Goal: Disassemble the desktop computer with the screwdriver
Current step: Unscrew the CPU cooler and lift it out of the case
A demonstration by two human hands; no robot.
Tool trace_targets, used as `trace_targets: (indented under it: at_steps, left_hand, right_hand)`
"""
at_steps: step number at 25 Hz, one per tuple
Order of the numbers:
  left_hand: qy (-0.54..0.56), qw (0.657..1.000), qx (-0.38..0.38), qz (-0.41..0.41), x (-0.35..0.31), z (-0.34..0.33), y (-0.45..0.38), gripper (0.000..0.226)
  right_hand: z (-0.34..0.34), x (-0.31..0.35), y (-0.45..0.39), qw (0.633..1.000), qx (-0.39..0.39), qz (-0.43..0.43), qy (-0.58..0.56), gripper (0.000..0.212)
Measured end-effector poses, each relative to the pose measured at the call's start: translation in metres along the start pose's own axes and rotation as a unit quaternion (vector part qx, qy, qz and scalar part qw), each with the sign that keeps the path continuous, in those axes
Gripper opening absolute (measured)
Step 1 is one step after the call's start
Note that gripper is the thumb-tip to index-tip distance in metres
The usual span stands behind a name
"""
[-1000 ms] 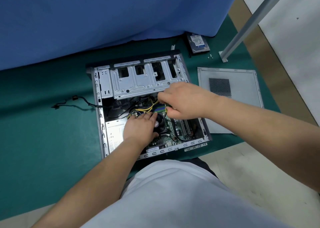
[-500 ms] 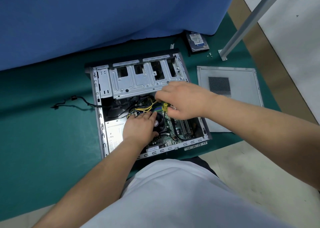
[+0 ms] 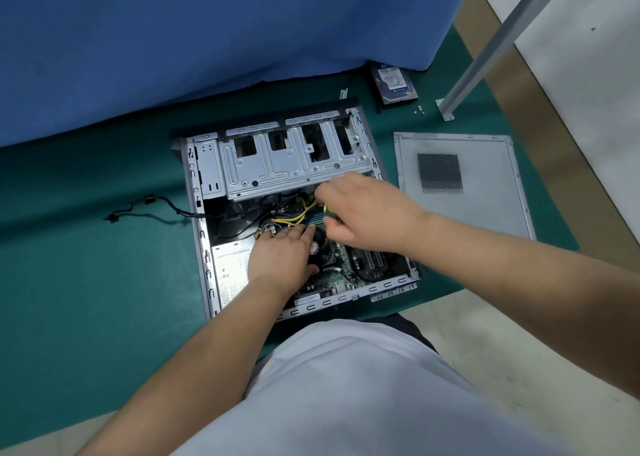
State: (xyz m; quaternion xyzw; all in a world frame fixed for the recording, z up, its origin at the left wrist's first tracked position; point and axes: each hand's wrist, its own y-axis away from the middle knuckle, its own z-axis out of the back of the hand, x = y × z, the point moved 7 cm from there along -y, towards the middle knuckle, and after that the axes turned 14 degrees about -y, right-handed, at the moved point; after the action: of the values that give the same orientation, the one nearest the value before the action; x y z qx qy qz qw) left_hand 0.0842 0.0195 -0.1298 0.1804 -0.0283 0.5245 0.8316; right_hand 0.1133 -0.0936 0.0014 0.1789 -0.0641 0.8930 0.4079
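Note:
The desktop computer case [image 3: 204,247] lies open on its side on a green mat, with its drive cage [image 3: 294,168] at the far end. My left hand [image 3: 280,258] rests on the black CPU fan [image 3: 320,247], its fingers straight and reaching the blue and green memory slots [image 3: 313,219]. My right hand [image 3: 367,213] hovers over the same spot and pinches a small yellow-green object [image 3: 329,213]. Fingers hide most of that object, so I cannot tell whether it is the screwdriver's handle. Yellow wires [image 3: 294,216] run beside both hands.
The removed side panel [image 3: 485,192] lies right of the case. A hard drive [image 3: 393,83] and loose screws [image 3: 419,109] sit at the back right by a metal pole [image 3: 485,50]. A black cable [image 3: 145,209] trails left. Blue cloth [image 3: 207,39] hangs behind.
My right hand has shifted slightly left and away from me, and the yellow-green object now shows between its fingers. My left hand has stayed on the fan.

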Motion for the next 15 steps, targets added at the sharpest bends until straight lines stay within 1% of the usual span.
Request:
trace_targets:
  at_steps: [2, 4, 5, 8, 11, 14, 15]
  left_hand:
    - [0.001, 1.000, 0.003, 0.000, 0.000, -0.001, 0.000, 0.088]
    - [0.001, 1.000, 0.002, 0.000, 0.000, -0.002, 0.000, 0.089]
    - [0.002, 1.000, 0.002, 0.000, 0.000, -0.002, 0.000, 0.089]
    - [0.002, 1.000, -0.001, 0.000, 0.000, -0.001, 0.001, 0.089]
    - [0.003, 1.000, -0.001, -0.002, 0.000, -0.002, 0.002, 0.088]
    - [0.001, 1.000, 0.000, -0.002, 0.000, -0.002, 0.002, 0.087]
    - [0.002, 1.000, 0.001, -0.002, 0.000, -0.003, 0.002, 0.087]
  right_hand:
    - [0.003, -0.017, 0.006, 0.993, -0.064, -0.078, -0.056, 0.030]
    - [0.001, -0.028, 0.009, 0.980, -0.080, -0.121, -0.133, 0.032]
    - [-0.001, -0.032, 0.012, 0.970, -0.092, -0.141, -0.176, 0.034]
    - [-0.006, -0.044, 0.025, 0.926, -0.164, -0.198, -0.276, 0.039]
    - [-0.012, -0.058, 0.040, 0.911, -0.201, -0.204, -0.295, 0.042]
    - [-0.012, -0.072, 0.058, 0.884, -0.264, -0.219, -0.318, 0.043]
    - [-0.013, -0.074, 0.062, 0.881, -0.271, -0.221, -0.318, 0.043]
